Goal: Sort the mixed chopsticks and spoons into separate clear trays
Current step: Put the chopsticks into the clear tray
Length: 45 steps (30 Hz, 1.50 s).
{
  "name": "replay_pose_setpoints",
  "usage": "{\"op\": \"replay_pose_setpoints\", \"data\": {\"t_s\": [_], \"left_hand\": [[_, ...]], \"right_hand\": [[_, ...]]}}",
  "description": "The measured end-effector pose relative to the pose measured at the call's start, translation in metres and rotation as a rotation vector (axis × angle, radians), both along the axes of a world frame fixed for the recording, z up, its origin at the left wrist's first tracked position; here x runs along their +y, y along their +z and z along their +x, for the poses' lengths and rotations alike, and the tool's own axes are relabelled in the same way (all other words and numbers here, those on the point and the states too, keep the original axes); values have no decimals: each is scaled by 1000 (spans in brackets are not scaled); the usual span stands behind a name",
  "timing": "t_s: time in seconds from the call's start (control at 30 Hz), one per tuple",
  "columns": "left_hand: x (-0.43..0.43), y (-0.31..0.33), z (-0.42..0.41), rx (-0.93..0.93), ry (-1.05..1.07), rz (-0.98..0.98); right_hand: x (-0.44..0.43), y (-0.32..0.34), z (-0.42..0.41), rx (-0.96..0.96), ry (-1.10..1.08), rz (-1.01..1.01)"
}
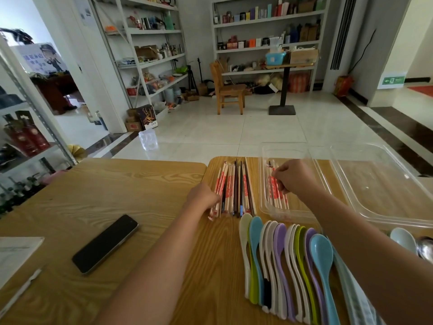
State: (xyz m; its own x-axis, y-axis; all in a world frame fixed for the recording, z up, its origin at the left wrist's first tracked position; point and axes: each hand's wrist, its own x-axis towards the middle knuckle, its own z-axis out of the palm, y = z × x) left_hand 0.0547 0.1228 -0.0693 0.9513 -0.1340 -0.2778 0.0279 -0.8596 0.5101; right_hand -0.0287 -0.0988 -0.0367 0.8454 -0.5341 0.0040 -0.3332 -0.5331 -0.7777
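Wood-grain table (131, 184) in a tiled storeroom, with open shelving and a wooden chair behind.

Right hand (294, 175): fingers curled, seemingly pinching the top of the wrapped chopsticks (275, 195) that lie lengthwise in the narrow clear tray (262, 179).

Left hand (203, 195): at the near ends of the chopstick pile (236, 186) on the bare table just left of that tray, fingertips hidden behind the knuckles. Touching the outermost paper sleeves; whether closed round any of them, impossible to tell.

Pile mixed: red-and-white sleeved pairs with several dark bare sticks between.

Wide clear tray (379, 184) to the right, holding nothing visible.

Plastic spoons (281, 256) overlapped in a row nearer the body, not yet trayed; further spoons partly hidden behind the right forearm.

Phone (105, 243) lying well to the left.

Handling, as judged: chopsticks light and stiff, sleeves slick, bare sticks prone to rolling. Best pinched as a pair near mid-length or squared at one end, so as not to fan apart. Spoons light and rigid, with handles the obvious hold.
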Motion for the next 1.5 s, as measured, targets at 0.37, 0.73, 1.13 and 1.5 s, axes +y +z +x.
{"op": "replay_pose_setpoints", "data": {"t_s": [0.37, 0.73, 1.13, 1.5], "left_hand": [[11, 6, 2, 81, 76, -228], [-17, 31, -23, 126, -48, -556], [-75, 48, -58, 75, -242, -589], [-52, 48, -46, -22, -192, -613]], "right_hand": [[1, -7, -3, 4, -19, 36], [21, 10, -4, -70, -19, 396], [7, 23, -2, -23, -121, 697], [-41, 13, 12, 172, -185, 238]]}}
